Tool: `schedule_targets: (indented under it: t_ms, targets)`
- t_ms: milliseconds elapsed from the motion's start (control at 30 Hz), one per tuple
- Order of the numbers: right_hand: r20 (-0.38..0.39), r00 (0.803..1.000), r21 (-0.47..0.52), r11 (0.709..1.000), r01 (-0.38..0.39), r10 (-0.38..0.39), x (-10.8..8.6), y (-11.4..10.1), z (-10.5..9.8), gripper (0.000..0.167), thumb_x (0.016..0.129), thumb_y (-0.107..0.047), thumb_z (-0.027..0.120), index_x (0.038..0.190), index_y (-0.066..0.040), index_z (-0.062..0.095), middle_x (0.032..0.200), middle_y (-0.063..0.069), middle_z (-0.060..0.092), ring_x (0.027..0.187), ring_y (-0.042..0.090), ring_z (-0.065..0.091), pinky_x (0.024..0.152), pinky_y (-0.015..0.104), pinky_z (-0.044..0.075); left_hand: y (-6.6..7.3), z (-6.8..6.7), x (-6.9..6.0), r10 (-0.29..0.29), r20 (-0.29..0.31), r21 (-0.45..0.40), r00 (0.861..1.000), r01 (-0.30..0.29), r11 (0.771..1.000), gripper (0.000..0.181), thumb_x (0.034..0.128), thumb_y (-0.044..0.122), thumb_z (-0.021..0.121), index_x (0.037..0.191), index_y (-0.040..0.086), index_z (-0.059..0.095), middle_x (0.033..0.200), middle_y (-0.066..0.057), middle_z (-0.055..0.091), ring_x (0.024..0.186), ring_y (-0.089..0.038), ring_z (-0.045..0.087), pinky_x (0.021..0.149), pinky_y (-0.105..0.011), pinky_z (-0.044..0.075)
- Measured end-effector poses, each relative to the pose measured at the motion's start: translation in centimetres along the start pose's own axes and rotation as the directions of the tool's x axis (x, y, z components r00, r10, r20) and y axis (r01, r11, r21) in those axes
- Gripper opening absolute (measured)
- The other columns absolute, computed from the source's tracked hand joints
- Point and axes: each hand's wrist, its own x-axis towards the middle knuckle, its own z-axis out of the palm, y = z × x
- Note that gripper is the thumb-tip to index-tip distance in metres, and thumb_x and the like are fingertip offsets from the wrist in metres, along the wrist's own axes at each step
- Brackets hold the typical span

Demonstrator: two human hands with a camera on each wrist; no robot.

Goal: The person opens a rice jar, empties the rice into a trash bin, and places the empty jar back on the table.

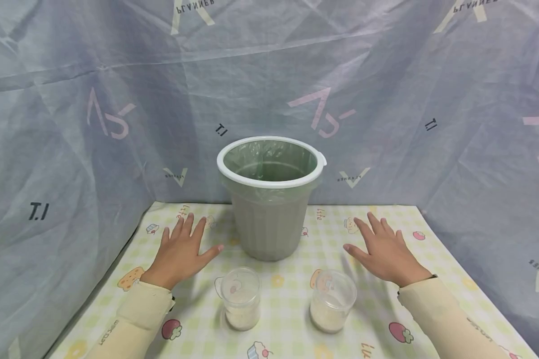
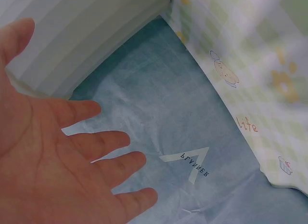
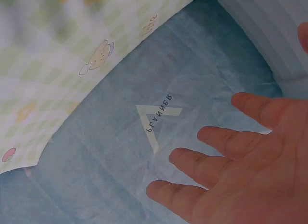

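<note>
In the head view my left hand (image 1: 179, 255) is spread palm down above the table, left of a grey bin (image 1: 269, 224). My right hand (image 1: 384, 252) mirrors it on the bin's right, fingers apart. Neither holds anything. Nearer to me, between the forearms, stand two clear plastic cups: a left cup (image 1: 241, 304) with a handle and a right cup (image 1: 332, 306). Each has pale, grainy-looking contents low inside. The wrist views show the left palm (image 2: 57, 161) and the right palm (image 3: 269, 171) with straight fingers, the bin's ribbed wall (image 2: 96, 36) beside the left one.
The bin has a white rim (image 1: 269, 183) with a small tab at its right, and a thin clear liner inside. A checkered tablecloth (image 1: 278, 299) with cartoon prints covers the table. Grey-blue fabric (image 1: 269, 75) with printed letters hangs behind and at both sides.
</note>
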Motion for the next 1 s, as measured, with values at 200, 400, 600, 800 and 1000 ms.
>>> schedule_targets:
  t_ms: [200,400,600,800,1000]
  targets:
    - [-0.013,1.0,0.002,1.0,0.012,-0.012,0.0,-0.1,0.0,0.09,0.098,-0.076,0.042,0.162,-0.013,0.031,0.169,0.029,0.015,0.149,0.062,0.016,0.107,0.085,0.012,-0.1,0.3,0.0,0.018,-0.012,-0.009,1.0,-0.018,1.0,0.096,0.095,0.078,0.044,0.163,0.011,0.03,0.169,-0.026,0.021,0.155,-0.051,0.018,0.118,-0.076,0.012]
    - [-0.025,0.999,0.006,1.0,0.022,-0.022,0.0,-0.2,-0.1,0.089,0.098,-0.074,0.042,0.162,-0.013,0.032,0.169,0.029,0.016,0.149,0.062,0.017,0.108,0.085,0.012,0.2,0.4,-0.1,0.037,-0.033,-0.022,0.999,-0.037,0.999,0.095,0.0952,0.077,0.045,0.163,0.012,0.031,0.169,-0.025,0.022,0.154,-0.05,0.021,0.118,-0.074,0.014]
    - [-0.025,0.999,0.022,0.999,0.027,-0.027,-0.2,-0.4,0.1,0.088,0.098,-0.075,0.043,0.161,-0.014,0.033,0.169,0.028,0.017,0.15,0.06,0.018,0.108,0.085,0.012,1.0,1.0,-1.2,0.102,-0.023,-0.204,0.994,-0.105,0.973,0.091,0.099,0.072,0.045,0.162,0.008,0.03,0.168,-0.022,0.027,0.154,-0.044,0.028,0.121,-0.067,0.023]
    - [-0.029,0.999,0.024,0.999,0.04,-0.04,-0.3,-0.8,0.1,0.087,0.098,-0.075,0.043,0.162,-0.016,0.033,0.169,0.027,0.017,0.152,0.057,0.016,0.109,0.084,0.012,3.1,2.0,-3.4,0.18,-0.006,-0.411,0.984,-0.167,0.896,0.078,0.1039,0.059,0.049,0.162,0.011,0.031,0.166,-0.012,0.035,0.151,-0.038,0.037,0.118,-0.062,0.034]
    - [-0.038,0.998,0.034,0.998,0.059,-0.057,-0.6,-1.6,0.1,0.085,0.099,-0.071,0.047,0.161,-0.015,0.034,0.169,0.026,0.02,0.152,0.056,0.018,0.111,0.082,0.015,4.6,2.7,-5.4,0.228,-0.025,-0.514,0.973,-0.208,0.832,0.078,0.1006,0.055,0.06,0.162,0.015,0.031,0.164,-0.009,0.039,0.148,-0.036,0.043,0.114,-0.061,0.04]
